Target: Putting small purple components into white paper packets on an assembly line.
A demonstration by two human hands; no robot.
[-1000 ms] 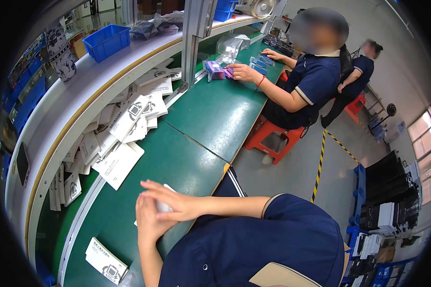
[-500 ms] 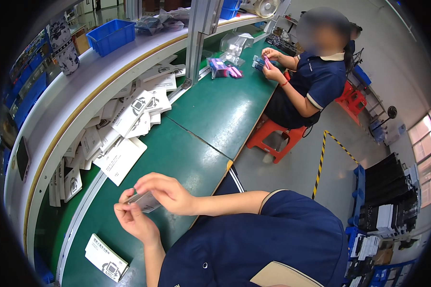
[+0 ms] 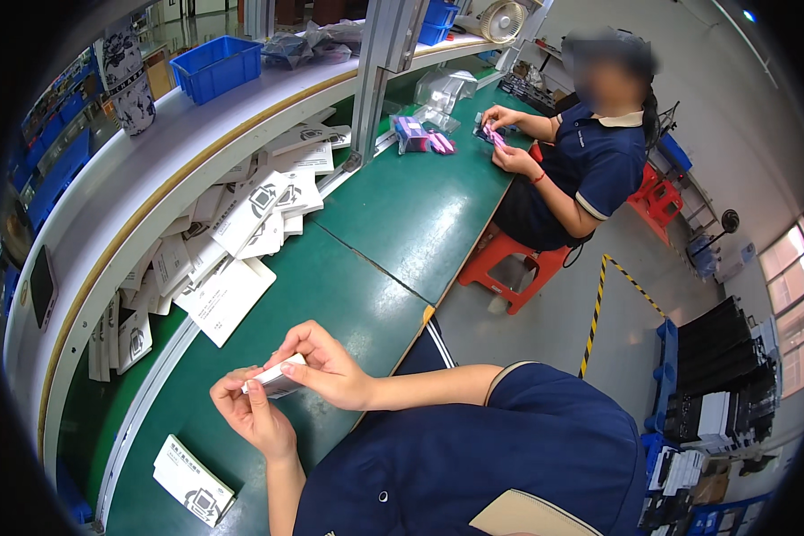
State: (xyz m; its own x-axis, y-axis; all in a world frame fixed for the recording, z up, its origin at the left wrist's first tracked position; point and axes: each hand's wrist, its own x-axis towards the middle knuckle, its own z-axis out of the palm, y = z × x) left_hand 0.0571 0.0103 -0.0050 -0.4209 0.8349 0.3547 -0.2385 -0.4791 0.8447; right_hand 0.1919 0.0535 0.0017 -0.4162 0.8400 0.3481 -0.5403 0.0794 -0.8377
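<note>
Left hand [image 3: 254, 414] and right hand [image 3: 326, 364] clamped a white box [image 3: 279, 386] — seemingly a two-handed handling step — the next move likely called for even pressure.

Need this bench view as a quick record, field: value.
Left hand: gripping a small white rectangular box
Right hand: gripping the same box
Surface: glossy green tabletop
Near left hand: stacked flat white printed cartons
Pile: loose white printed cartons, below curved white shelf
On shelf: open blue plastic bin
Co-worker: seated, navy shirt, red plastic stool
</note>
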